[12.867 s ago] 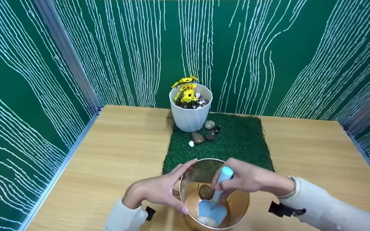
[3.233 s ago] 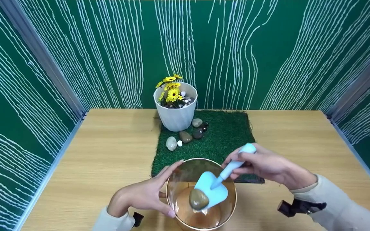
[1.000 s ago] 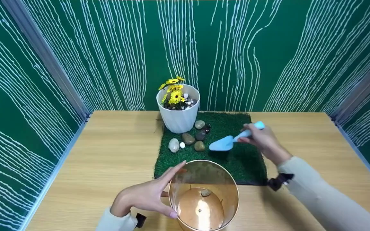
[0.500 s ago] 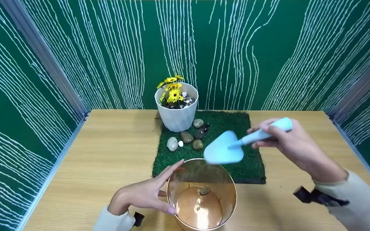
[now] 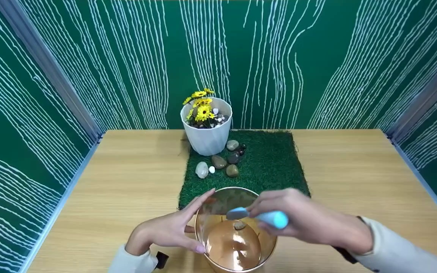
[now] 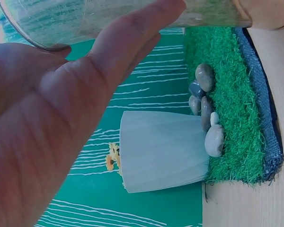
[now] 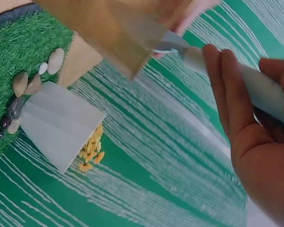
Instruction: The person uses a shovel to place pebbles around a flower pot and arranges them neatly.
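My left hand (image 5: pixel 169 229) holds the side of a clear amber bucket (image 5: pixel 203 227), thumb near the front rim and fingers spread round the far side. One small grey-brown stone (image 5: pixel 239 225) lies on its bottom. My right hand (image 5: pixel 298 216) grips the handle of a light blue hand trowel (image 5: pixel 275 218). The trowel's blade dips inside the bucket mouth, above the stone, with nothing on it in the head view. In the right wrist view the trowel (image 7: pixel 260 85) shows through the bucket wall (image 7: pixel 99 33), fingers wrapped along the handle.
A white flowerpot (image 5: pixel 208 140) with yellow flowers (image 5: pixel 203 112) and pebbles stands at the back of a green turf mat (image 5: pixel 271 159). Several stones lie before it, including a whitish one (image 5: pixel 202 170) and a brown one (image 5: pixel 232 170). Striped green walls enclose the wooden table (image 5: pixel 139 167).
A whitish stone and a brown stone have come onto the mat; the trowel carried the brown one. The trowel has since swung back from the mat into the bucket. The left hand stays put.
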A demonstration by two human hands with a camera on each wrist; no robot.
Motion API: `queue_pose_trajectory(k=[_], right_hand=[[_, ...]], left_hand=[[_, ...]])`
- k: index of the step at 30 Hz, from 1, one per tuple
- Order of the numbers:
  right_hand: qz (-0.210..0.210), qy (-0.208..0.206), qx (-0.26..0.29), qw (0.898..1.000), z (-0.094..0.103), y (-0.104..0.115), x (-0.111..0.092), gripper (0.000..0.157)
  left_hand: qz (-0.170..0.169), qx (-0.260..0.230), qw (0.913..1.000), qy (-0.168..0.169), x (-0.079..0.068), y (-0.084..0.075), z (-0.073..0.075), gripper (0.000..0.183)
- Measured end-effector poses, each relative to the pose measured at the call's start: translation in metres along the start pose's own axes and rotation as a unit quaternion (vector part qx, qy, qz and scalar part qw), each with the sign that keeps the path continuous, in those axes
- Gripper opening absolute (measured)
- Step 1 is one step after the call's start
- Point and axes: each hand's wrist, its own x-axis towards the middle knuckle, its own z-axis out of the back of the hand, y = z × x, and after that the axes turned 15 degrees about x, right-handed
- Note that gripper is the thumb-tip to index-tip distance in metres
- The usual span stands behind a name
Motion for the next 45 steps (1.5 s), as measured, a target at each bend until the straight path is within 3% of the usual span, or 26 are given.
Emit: queue_pose_trajectory(k=[4,7,19,25,36,45], right_hand=[[-0.052,0.075,-0.049,0.995,-0.007,0.002,0.005,0.031],[-0.064,0.105,-0.07,0.99,-0.012,-0.001,0.009,0.036],[-0.098,0.17,-0.093,0.976,-0.027,-0.015,0.02,0.031],[-0.116,0.176,-0.083,0.974,-0.027,-0.017,0.024,0.029],[-0.11,0.154,-0.016,0.982,-0.018,-0.017,0.021,0.017],[-0.14,0.171,0.001,0.975,-0.022,-0.022,0.022,0.017]], left_hand=[[0.0,-0.002,1.0,0.003,0.0,-0.001,0.0,0.117],[-0.002,0.0,1.0,0.004,0.0,-0.001,0.0,0.117],[0.002,0.006,1.0,-0.002,0.0,-0.003,0.001,0.117],[0.0,0.0,1.0,-0.001,0.0,-0.003,0.0,0.117],[0.011,-0.005,0.9999,-0.004,0.0,-0.003,0.0,0.117],[0.008,-0.012,0.9999,-0.002,-0.001,-0.005,0.0,0.117]])
